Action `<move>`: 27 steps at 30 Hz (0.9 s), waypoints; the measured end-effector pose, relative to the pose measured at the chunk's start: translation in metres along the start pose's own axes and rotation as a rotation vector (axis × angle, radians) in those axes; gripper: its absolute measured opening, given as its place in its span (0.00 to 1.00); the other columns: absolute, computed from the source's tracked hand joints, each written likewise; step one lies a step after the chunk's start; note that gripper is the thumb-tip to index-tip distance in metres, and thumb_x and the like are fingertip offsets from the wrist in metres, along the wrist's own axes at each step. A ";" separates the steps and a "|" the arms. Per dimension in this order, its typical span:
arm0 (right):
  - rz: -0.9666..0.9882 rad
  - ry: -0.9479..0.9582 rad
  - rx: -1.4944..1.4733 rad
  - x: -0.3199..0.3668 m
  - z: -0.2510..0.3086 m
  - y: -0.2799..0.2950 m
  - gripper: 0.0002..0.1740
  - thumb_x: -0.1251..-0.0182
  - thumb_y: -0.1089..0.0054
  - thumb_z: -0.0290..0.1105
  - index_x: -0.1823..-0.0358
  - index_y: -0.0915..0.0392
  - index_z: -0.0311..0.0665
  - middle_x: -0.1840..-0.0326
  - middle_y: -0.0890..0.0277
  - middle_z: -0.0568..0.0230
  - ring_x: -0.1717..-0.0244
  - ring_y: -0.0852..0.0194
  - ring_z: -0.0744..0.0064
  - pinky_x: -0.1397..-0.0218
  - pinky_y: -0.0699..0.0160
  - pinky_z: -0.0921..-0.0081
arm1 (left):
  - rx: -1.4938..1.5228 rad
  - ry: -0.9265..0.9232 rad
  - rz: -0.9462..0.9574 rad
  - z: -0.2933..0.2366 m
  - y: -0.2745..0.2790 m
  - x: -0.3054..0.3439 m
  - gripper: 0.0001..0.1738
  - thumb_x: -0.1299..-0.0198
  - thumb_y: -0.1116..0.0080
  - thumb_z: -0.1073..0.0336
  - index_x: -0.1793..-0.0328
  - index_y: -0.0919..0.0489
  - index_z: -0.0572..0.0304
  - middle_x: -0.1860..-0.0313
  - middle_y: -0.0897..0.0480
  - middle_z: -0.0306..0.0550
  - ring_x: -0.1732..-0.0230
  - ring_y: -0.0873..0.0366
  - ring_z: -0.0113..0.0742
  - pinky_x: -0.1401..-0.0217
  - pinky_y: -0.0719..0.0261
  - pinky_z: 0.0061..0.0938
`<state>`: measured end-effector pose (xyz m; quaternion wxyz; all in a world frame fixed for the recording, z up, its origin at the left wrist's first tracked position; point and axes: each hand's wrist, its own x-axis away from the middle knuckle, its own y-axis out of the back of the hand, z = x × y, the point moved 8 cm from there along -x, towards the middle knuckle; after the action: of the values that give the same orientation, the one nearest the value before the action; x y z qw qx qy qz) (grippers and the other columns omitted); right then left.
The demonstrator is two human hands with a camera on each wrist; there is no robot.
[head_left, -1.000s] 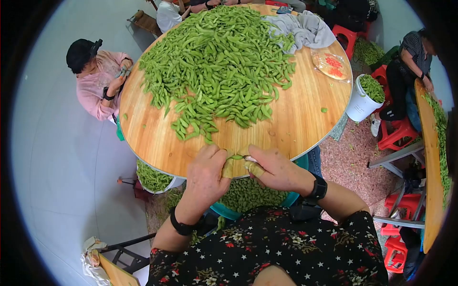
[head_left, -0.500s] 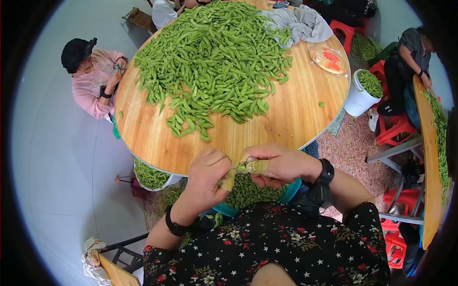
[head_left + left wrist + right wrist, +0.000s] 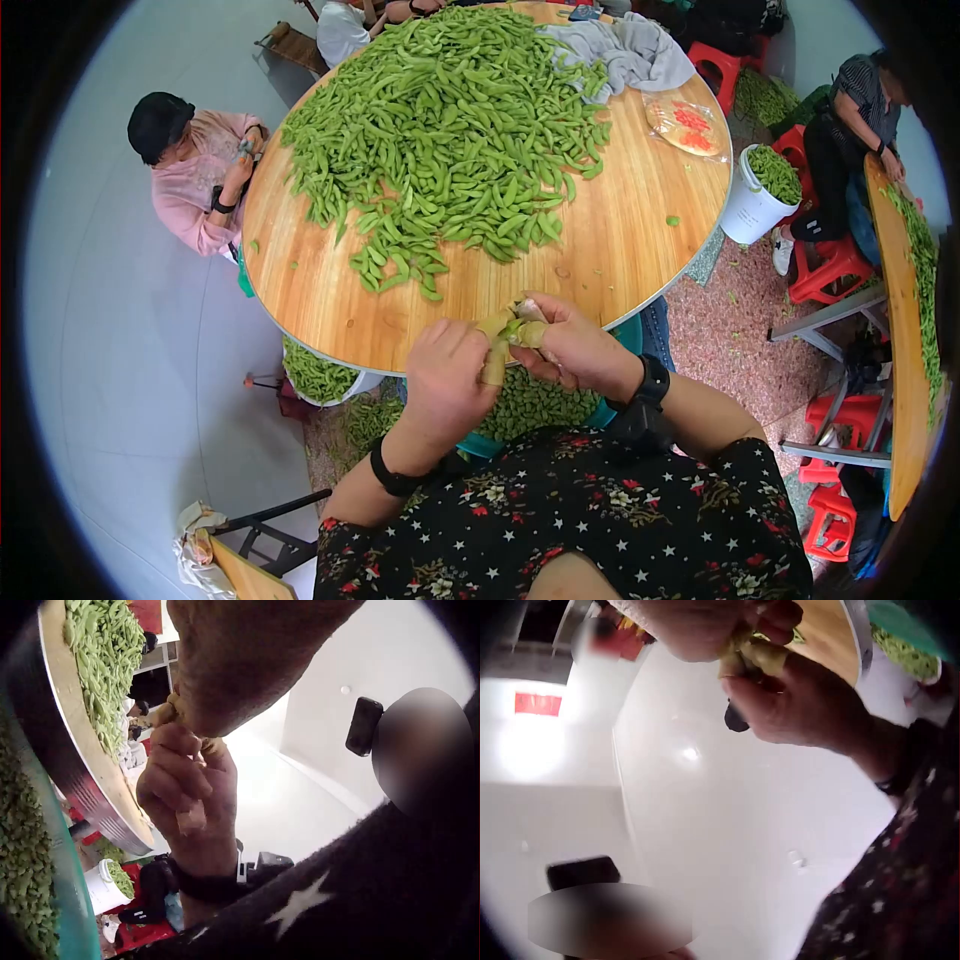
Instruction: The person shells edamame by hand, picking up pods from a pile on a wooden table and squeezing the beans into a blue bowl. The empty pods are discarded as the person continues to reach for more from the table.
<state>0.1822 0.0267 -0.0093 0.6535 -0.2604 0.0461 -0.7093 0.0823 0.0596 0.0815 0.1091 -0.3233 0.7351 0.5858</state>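
Observation:
The left hand [image 3: 452, 372] and the right hand [image 3: 577, 345] meet just over the near edge of the round table, with yellowish coverings on some fingertips. Between their fingertips both pinch a green pod [image 3: 512, 328], largely hidden by the fingers. In the left wrist view the right hand [image 3: 191, 784] has curled fingers; in the right wrist view the left hand [image 3: 802, 701] meets it. A large heap of green pods [image 3: 450, 130] covers much of the table [image 3: 640, 220]. Below the hands, a teal basin [image 3: 628, 335] holds many shelled beans [image 3: 535, 405].
White buckets of pods stand right [image 3: 755, 212] and lower left [image 3: 365, 384]. On the table's far right lie a grey cloth [image 3: 640, 55] and a bagged flat item [image 3: 688, 128]. A person in pink [image 3: 195, 190] sits left; another sits right near red stools [image 3: 830, 275].
The hands first drew close together and have since shifted slightly right. The pod between them, stretched lengthwise a second ago, is now mostly covered by the fingers. The view has tilted slightly.

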 end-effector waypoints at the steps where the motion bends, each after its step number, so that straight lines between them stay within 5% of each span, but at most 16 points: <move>1: -0.020 -0.030 -0.066 -0.002 -0.003 0.002 0.04 0.34 0.50 0.32 0.62 0.31 0.41 0.78 0.30 0.69 0.88 0.40 0.83 0.90 0.48 0.83 | -0.002 -0.002 -0.001 0.000 0.000 0.000 0.12 0.57 0.35 0.75 0.64 0.21 0.62 0.69 0.23 0.47 0.67 0.25 0.46 0.66 0.28 0.33; 3: 0.024 -0.023 -0.096 -0.002 -0.003 0.002 0.03 0.35 0.50 0.32 0.62 0.31 0.42 0.78 0.30 0.69 0.88 0.39 0.83 0.90 0.47 0.83 | 0.469 0.289 0.078 0.022 -0.011 0.006 0.11 0.49 0.35 0.75 0.59 0.20 0.61 0.64 0.19 0.45 0.63 0.22 0.41 0.61 0.26 0.28; 8: 0.081 0.037 0.112 0.007 0.006 -0.004 0.05 0.36 0.51 0.31 0.62 0.31 0.40 0.77 0.30 0.65 0.85 0.36 0.81 0.87 0.42 0.78 | 0.583 0.168 0.034 0.018 -0.008 0.000 0.08 0.42 0.39 0.74 0.55 0.20 0.59 0.58 0.18 0.46 0.61 0.21 0.34 0.58 0.25 0.25; 10: 0.131 0.184 0.736 0.010 0.002 -0.006 0.06 0.35 0.51 0.31 0.61 0.31 0.36 0.76 0.28 0.54 0.81 0.28 0.65 0.79 0.33 0.68 | 0.491 0.071 -0.023 0.009 0.005 -0.003 0.08 0.40 0.41 0.75 0.55 0.20 0.60 0.57 0.18 0.47 0.62 0.21 0.34 0.58 0.24 0.26; 12: 0.139 0.297 0.832 0.019 0.003 -0.010 0.07 0.34 0.51 0.31 0.61 0.32 0.34 0.74 0.28 0.48 0.76 0.26 0.55 0.73 0.31 0.62 | 0.780 0.648 0.150 0.041 -0.018 0.017 0.07 0.38 0.42 0.72 0.54 0.21 0.62 0.55 0.19 0.51 0.60 0.20 0.41 0.56 0.24 0.28; 13: 0.136 0.415 0.923 0.024 0.009 -0.014 0.09 0.32 0.51 0.31 0.60 0.33 0.32 0.72 0.28 0.42 0.70 0.24 0.45 0.67 0.29 0.56 | 0.781 0.651 0.149 0.046 -0.019 0.018 0.07 0.38 0.42 0.72 0.54 0.21 0.62 0.55 0.19 0.51 0.60 0.20 0.41 0.56 0.24 0.28; 15: 0.120 0.418 0.967 0.032 0.018 -0.013 0.09 0.31 0.52 0.32 0.60 0.34 0.31 0.70 0.28 0.40 0.66 0.26 0.39 0.64 0.30 0.53 | 0.299 0.272 0.182 0.039 -0.015 0.009 0.08 0.38 0.43 0.71 0.54 0.23 0.66 0.57 0.21 0.54 0.60 0.21 0.49 0.58 0.24 0.33; 16: 0.104 0.427 1.012 0.036 0.026 -0.014 0.10 0.30 0.53 0.32 0.59 0.34 0.31 0.69 0.28 0.37 0.62 0.29 0.33 0.61 0.31 0.50 | 0.300 0.273 0.182 0.042 -0.015 0.010 0.08 0.38 0.43 0.71 0.54 0.23 0.66 0.57 0.21 0.54 0.60 0.21 0.49 0.58 0.24 0.33; 19: -0.053 0.525 0.949 0.048 0.050 -0.014 0.11 0.29 0.54 0.34 0.58 0.35 0.30 0.69 0.28 0.36 0.62 0.29 0.32 0.61 0.32 0.48 | 0.133 0.186 0.256 0.034 -0.017 0.010 0.10 0.39 0.44 0.71 0.53 0.24 0.68 0.63 0.25 0.57 0.63 0.25 0.55 0.62 0.26 0.38; 27: 0.040 0.467 0.991 0.036 0.039 -0.013 0.10 0.34 0.52 0.29 0.58 0.35 0.29 0.70 0.30 0.36 0.62 0.30 0.32 0.61 0.33 0.48 | 0.141 0.207 0.244 0.014 -0.010 0.004 0.07 0.39 0.43 0.69 0.62 0.26 0.66 0.69 0.28 0.56 0.67 0.27 0.58 0.67 0.29 0.41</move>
<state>0.1868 0.0054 0.0407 0.6837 0.2439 -0.1449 -0.6723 0.0822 0.0707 0.0677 -0.0169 -0.2817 0.8154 0.5055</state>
